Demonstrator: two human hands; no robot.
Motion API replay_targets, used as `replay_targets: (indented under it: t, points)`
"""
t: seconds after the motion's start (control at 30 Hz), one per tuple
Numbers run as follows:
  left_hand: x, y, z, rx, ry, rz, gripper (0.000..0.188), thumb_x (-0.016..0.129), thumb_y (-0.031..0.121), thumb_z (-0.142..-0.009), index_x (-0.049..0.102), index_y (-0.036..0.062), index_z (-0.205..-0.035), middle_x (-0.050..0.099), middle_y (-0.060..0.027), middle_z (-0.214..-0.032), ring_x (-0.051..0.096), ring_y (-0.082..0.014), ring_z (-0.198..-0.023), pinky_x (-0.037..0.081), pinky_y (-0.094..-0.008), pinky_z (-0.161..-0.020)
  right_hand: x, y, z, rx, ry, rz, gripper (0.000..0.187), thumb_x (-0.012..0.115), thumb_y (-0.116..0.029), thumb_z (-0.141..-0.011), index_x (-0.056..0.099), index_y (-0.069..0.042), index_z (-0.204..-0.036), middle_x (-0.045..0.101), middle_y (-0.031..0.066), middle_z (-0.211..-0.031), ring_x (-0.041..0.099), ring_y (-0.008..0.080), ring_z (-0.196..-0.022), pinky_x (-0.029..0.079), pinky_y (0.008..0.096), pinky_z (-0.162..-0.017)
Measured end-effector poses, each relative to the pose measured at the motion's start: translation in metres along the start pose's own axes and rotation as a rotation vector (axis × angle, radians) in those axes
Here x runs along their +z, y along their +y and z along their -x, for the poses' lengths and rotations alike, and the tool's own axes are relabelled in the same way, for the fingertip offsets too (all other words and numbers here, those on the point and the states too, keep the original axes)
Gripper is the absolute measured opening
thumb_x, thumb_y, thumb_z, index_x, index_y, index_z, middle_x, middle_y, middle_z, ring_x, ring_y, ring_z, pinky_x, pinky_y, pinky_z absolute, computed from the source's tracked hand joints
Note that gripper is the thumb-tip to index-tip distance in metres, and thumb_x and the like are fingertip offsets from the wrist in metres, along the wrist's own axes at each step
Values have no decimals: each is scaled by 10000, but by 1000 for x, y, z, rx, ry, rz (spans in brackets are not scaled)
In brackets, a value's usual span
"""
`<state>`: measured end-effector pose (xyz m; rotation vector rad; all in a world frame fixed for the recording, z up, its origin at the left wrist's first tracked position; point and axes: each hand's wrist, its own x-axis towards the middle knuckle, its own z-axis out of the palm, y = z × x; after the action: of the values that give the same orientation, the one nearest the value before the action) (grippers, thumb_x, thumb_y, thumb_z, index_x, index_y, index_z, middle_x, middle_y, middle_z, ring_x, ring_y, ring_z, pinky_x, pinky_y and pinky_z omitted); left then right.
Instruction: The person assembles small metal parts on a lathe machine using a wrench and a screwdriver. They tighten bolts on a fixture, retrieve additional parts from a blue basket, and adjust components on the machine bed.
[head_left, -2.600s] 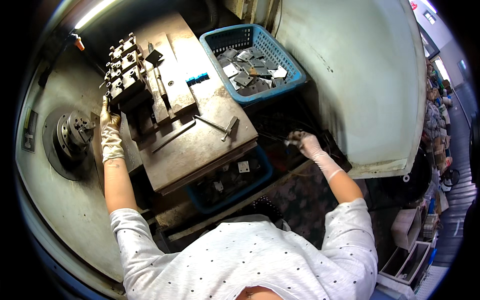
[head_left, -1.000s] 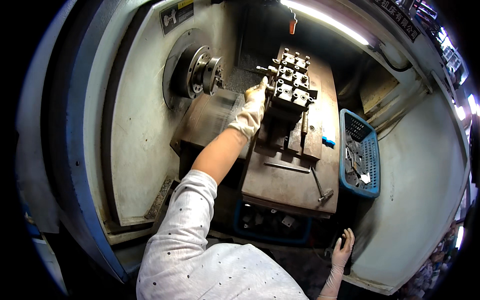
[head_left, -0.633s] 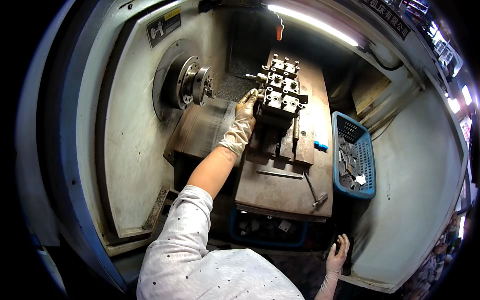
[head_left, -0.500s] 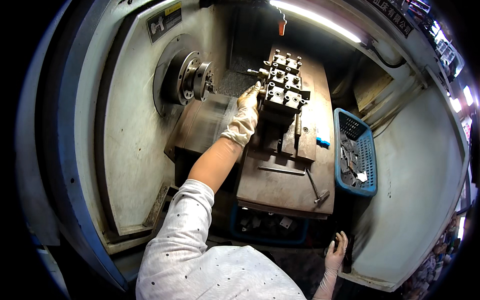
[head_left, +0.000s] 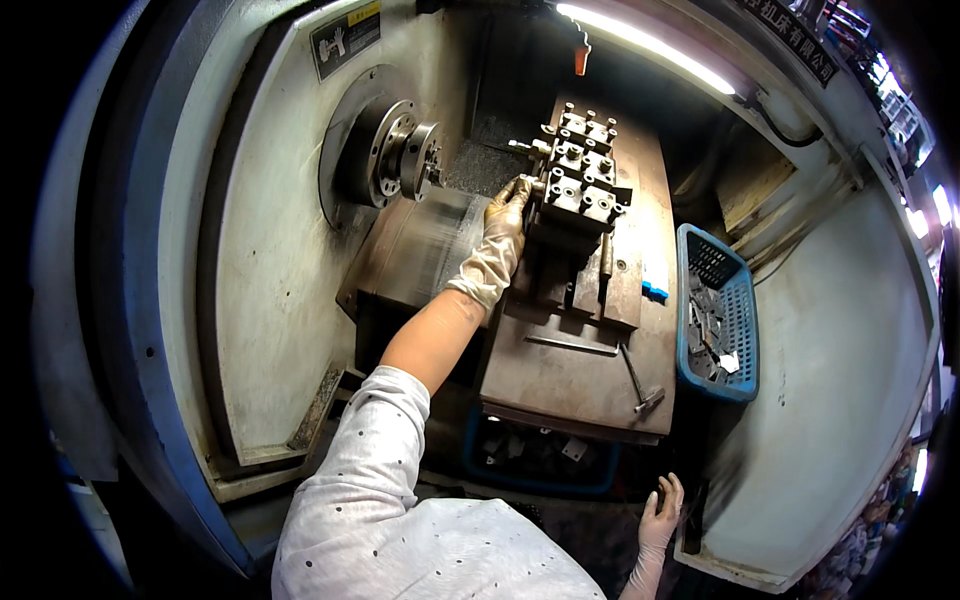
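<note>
My left hand (head_left: 507, 212), in a pale, stained glove, reaches into the lathe. Its fingers are curled in at the left side of the metal tool block (head_left: 582, 197), by a short round tool end (head_left: 538, 186). What the fingertips grip, if anything, is hidden. Bolts stud the top of this block, and another tool (head_left: 530, 147) sticks out farther back. The round steel chuck (head_left: 415, 160) faces the block from the left wall. Low at the right, my gloved right hand (head_left: 660, 508) hangs beside the machine's edge, fingers loosely bent and apart, holding nothing.
A T-handled wrench (head_left: 640, 385) and a thin bar (head_left: 570, 345) lie on the brown slide plate (head_left: 540, 385). Right of it stands a blue basket (head_left: 752, 320) of flat metal pieces. Another blue basket (head_left: 540, 487) sits under the plate. A small blue piece (head_left: 654, 292) lies by the plate's right edge.
My left hand has drawn back slightly along the block, and its fingers, stretched forward before, are now curled. The view has shifted a little. My right hand stays low at the right.
</note>
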<state>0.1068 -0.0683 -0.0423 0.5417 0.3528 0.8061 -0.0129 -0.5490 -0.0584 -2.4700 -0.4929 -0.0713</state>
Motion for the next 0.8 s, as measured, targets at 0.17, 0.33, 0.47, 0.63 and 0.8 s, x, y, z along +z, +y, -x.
replay_targets:
  t: [0.17, 0.33, 0.47, 0.63, 0.8]
  points:
    - [12, 15, 1, -80, 58, 28, 137, 569, 78, -767, 571, 24, -892, 595, -52, -801, 550, -136, -686, 470, -259, -629, 4, -9, 1, 13, -37, -43, 252, 471, -24, -766, 474, 29, -1012, 427, 131, -1120, 433, 265, -1031, 351, 321, -863]
    - [3, 14, 7, -117, -64, 78, 195, 529, 217, -803, 566, 47, -892, 592, -51, -844, 547, -135, -748, 471, -251, -694, -6, -44, -20, -135, 55, -16, 292, 469, -24, -770, 439, 18, -1058, 435, 136, -1116, 450, 269, -1010, 351, 325, -857]
    - [-16, 18, 30, -99, -23, -46, 663, 346, 538, -802, 274, 50, -1244, 343, -84, -1267, 350, -174, -1140, 237, -310, -957, -20, -170, -96, -697, 170, -29, 285, 495, -77, -754, 485, -36, -1036, 505, 126, -1048, 496, 285, -952, 407, 361, -790]
    - [-52, 20, 53, -137, 225, 72, 403, 401, 316, -837, 427, 7, -1094, 475, -91, -1071, 454, -163, -980, 359, -270, -850, 108, -336, -209, -1107, 32, 364, 476, 495, -249, -754, 404, -9, -1155, 356, 201, -1205, 261, 313, -1173, 198, 362, -995]
    - [-95, 12, 86, -21, 148, 122, 290, 429, 230, -808, 511, 38, -1010, 526, -65, -1053, 488, -160, -957, 368, -261, -804, 202, -358, -284, -732, 29, 714, 123, 511, -137, -690, 608, -85, -746, 582, 91, -792, 556, 217, -778, 432, 338, -659]
